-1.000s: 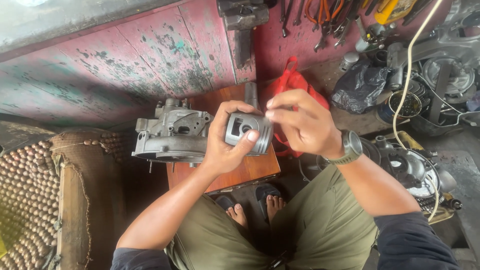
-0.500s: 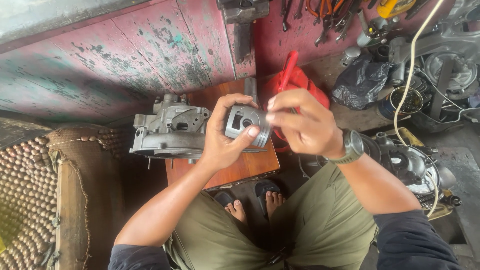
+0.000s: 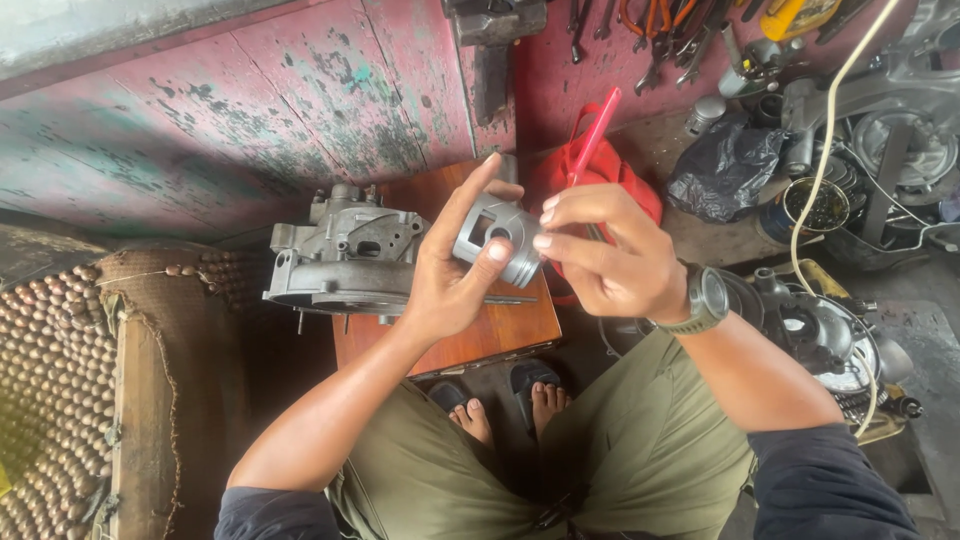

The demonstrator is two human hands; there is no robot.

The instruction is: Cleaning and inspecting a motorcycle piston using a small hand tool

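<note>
My left hand holds a grey metal piston above a small wooden stool, thumb and fingers wrapped around its skirt. My right hand, with a wristwatch on its wrist, grips a red-handled tool whose tip sits at the piston's right side; the tip itself is hidden by my fingers. A grey aluminium engine crankcase rests on the stool just left of my left hand.
A red cloth bag lies behind the stool, a black plastic bag to its right. Hand tools lie at the top, engine parts and a pale cable at right. A worn pink wall stands behind; a beaded seat cover sits at left.
The red handle has swung upright, away from the bag, as my right hand worked at the piston. My left hand's fingers have spread around the piston. The camera view shifted slightly.
</note>
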